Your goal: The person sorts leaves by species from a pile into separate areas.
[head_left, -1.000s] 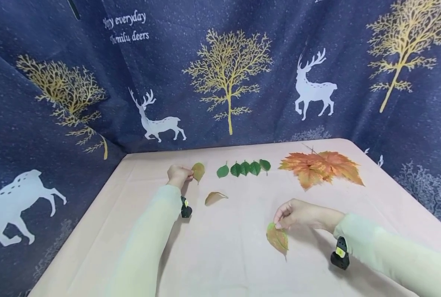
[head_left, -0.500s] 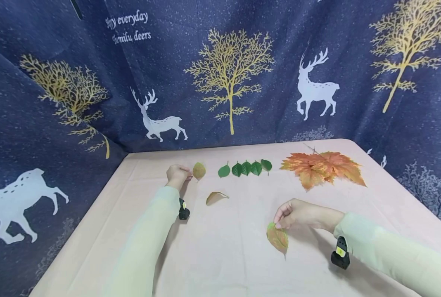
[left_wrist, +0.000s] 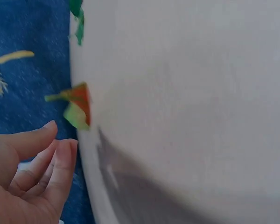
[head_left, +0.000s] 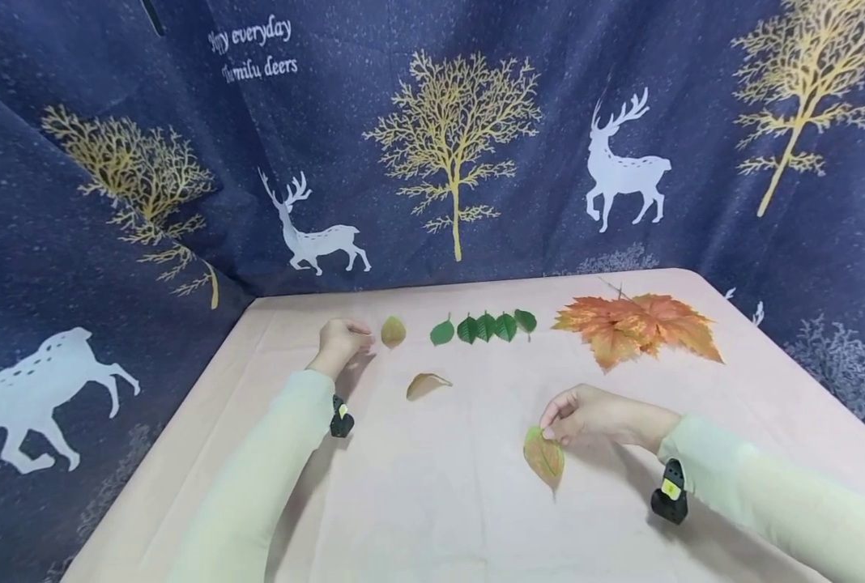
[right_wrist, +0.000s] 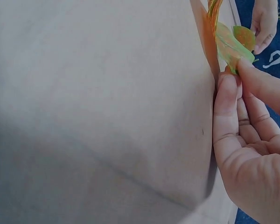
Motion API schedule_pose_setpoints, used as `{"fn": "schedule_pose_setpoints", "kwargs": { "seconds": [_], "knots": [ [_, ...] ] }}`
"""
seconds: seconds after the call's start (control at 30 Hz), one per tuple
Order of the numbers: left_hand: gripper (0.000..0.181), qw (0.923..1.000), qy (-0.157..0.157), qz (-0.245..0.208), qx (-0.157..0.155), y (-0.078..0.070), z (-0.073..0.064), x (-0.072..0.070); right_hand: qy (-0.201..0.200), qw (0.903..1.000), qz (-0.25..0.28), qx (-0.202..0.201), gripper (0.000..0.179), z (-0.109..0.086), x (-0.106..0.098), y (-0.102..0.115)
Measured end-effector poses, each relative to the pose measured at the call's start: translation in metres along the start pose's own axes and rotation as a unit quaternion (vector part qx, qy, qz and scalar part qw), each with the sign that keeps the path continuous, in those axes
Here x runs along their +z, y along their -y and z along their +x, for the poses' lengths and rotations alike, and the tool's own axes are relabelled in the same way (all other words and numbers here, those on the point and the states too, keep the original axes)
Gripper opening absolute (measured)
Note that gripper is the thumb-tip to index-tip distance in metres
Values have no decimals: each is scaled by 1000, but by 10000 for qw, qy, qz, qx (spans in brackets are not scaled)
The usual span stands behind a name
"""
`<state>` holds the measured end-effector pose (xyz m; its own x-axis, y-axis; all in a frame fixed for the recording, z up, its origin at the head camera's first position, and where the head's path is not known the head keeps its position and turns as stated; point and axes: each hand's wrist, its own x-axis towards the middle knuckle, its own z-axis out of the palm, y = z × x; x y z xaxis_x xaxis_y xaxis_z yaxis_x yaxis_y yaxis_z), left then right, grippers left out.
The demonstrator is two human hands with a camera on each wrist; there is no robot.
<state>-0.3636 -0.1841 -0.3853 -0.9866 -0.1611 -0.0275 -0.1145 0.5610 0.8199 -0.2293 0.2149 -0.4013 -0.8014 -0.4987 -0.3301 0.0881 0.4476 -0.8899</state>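
Note:
My left hand (head_left: 339,344) is just left of a yellow-green leaf (head_left: 393,332) lying at the back of the table, with a small gap between them. In the left wrist view the thumb and fingertips of that hand (left_wrist: 35,170) are apart, with nothing between them, and a blurred green and orange leaf (left_wrist: 80,105) shows beyond. Toward the front right, my right hand (head_left: 598,417) pinches a green-edged, orange-tinted leaf (head_left: 544,458) by its upper end, its tip pointing toward me. The right wrist view shows this leaf (right_wrist: 231,45) between thumb and forefinger.
A curled brown leaf (head_left: 428,385) lies in the middle of the pink-covered table (head_left: 403,502). Several green leaves (head_left: 486,326) form a row along the back. Large orange maple leaves (head_left: 637,328) overlap at the back right. A dark blue curtain (head_left: 418,162) hangs behind the table.
My left hand has let go of the yellow-green leaf and drawn back leftward from it; the leaf stays at the left end of the row. The right hand keeps its leaf, almost still.

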Motion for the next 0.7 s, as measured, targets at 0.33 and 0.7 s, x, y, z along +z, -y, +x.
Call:
{"fn": "schedule_pose_setpoints", "kwargs": {
  "seconds": [0.33, 0.7],
  "knots": [
    [26, 9941, 911, 17, 587, -14, -30, 14, 31, 9994, 322, 84, 20, -5, -1, -2],
    [30, 9837, 1519, 220, 936, -27, -57, 33, 162, 9995, 229, 108, 23, -7, -5, -2]
  ]
}}
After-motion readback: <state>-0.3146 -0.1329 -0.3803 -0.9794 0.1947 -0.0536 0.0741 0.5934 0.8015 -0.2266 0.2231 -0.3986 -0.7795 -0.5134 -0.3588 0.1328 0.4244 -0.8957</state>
